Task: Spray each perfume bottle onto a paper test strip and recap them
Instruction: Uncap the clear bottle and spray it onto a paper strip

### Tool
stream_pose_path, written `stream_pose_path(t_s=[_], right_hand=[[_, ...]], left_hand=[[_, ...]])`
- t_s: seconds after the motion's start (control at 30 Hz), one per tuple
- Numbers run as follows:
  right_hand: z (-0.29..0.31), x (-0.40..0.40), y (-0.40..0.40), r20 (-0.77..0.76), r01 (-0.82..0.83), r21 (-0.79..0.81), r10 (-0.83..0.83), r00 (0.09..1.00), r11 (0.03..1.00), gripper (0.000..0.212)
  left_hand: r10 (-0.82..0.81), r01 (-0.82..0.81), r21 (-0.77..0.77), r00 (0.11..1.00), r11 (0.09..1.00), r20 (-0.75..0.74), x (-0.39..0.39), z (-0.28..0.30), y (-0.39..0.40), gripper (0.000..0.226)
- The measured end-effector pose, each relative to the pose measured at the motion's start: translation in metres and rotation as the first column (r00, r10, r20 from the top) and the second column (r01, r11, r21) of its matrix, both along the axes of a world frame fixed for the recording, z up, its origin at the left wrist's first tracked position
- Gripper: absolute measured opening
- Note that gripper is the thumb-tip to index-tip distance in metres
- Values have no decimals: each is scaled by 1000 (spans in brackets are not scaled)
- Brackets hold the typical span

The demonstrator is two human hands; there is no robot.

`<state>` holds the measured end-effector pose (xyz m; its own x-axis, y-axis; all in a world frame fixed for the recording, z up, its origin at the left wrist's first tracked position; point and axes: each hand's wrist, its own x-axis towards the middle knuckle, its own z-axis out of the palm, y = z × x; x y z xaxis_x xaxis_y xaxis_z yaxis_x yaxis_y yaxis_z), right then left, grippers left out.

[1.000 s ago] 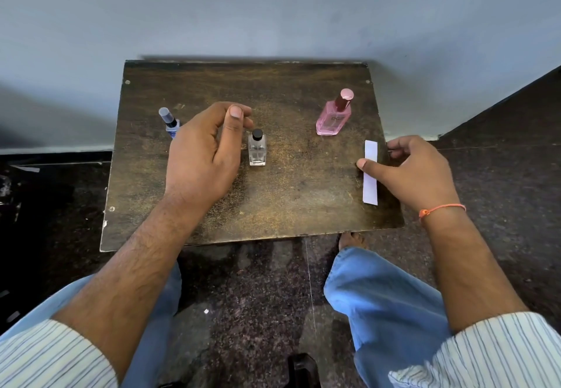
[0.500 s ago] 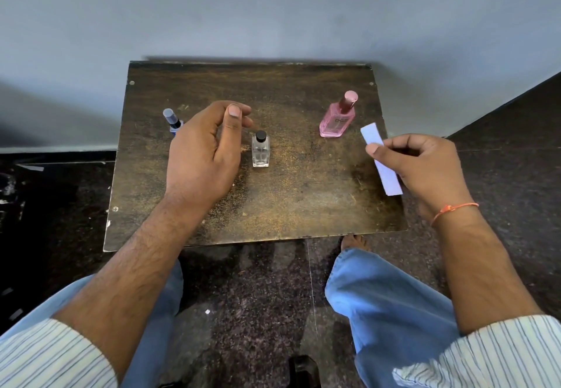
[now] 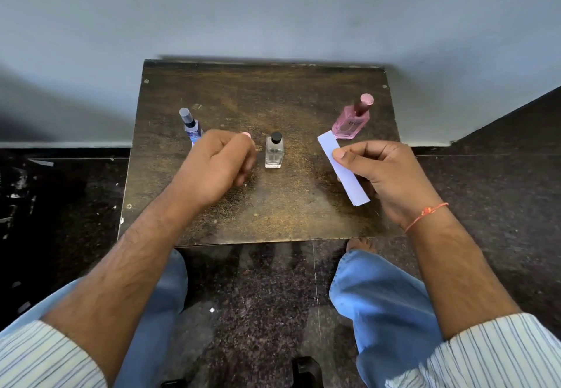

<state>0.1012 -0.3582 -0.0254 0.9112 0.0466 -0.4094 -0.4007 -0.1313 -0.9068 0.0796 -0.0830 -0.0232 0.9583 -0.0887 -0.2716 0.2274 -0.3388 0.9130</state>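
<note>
Three capped perfume bottles stand on a small dark wooden table [image 3: 273, 220]. The blue bottle [image 3: 192, 128] at the left is partly hidden behind my left hand. A clear square bottle [image 3: 274, 152] with a black cap is in the middle. The pink bottle [image 3: 349, 125] is at the back right. My right hand [image 3: 385, 175] pinches a white paper test strip [image 3: 344, 172] between thumb and fingers, lifted off the table just in front of the pink bottle. My left hand [image 3: 217, 166] hovers just left of the clear bottle, fingers curled in, with nothing visible in it.
The table stands against a pale wall [image 3: 273, 17]. Dark speckled floor [image 3: 258, 302] surrounds it. My knees in blue trousers [image 3: 382, 305] and a bare foot [image 3: 359, 245] are under the table's front edge.
My right hand has picked the paper strip up off the table's right edge and tilted it. My left hand's fingers have curled into a loose fist beside the clear bottle.
</note>
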Motion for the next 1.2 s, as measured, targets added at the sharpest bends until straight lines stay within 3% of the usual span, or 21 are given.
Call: stream_pose_path(t_s=[0.1, 0.17, 0.23, 0.37, 0.53, 0.67, 0.83, 0.97, 1.1, 1.2], right_hand=[[1, -1, 6, -98, -47, 14, 48, 994, 999, 8], [1, -2, 9, -133, -85, 9, 86, 987, 996, 8], [2, -3, 12, -163, -119, 22, 121, 979, 993, 8], [4, -6, 18, -192, -235, 71, 244, 951, 969, 8], [4, -8, 27, -187, -273, 139, 296, 937, 952, 18], [2, -8, 30, -167, -283, 141, 304, 938, 949, 8], [-1, -7, 30, -102, -323, -1, 321, 942, 947, 8], [-4, -10, 29, -50, -389, -216, 388, 920, 895, 26], [3, -14, 26, 105, -436, -463, 537, 837, 771, 43], [12, -22, 31, 67, -545, -552, 685, 725, 631, 57]], left_hand=[[-350, 347, -54, 906, 936, -238, -5, 2, 1, 46], [-445, 442, -86, 836, 893, -321, -8, -1, -3, 33], [-459, 449, -110, 827, 887, -324, -10, -4, -8, 19], [-415, 370, -205, 870, 906, -266, -10, -4, -11, 23], [-327, 285, -187, 911, 940, -253, -10, -1, -11, 22], [-311, 273, -173, 914, 946, -259, -10, -2, -12, 19], [-248, 215, -139, 923, 967, -295, -9, -6, -11, 18], [-227, 209, -87, 918, 974, -326, -10, -8, -11, 20], [-196, 182, -72, 918, 981, -345, -11, -10, -12, 20], [-171, 155, -72, 922, 985, -348, -11, -11, -14, 19]])
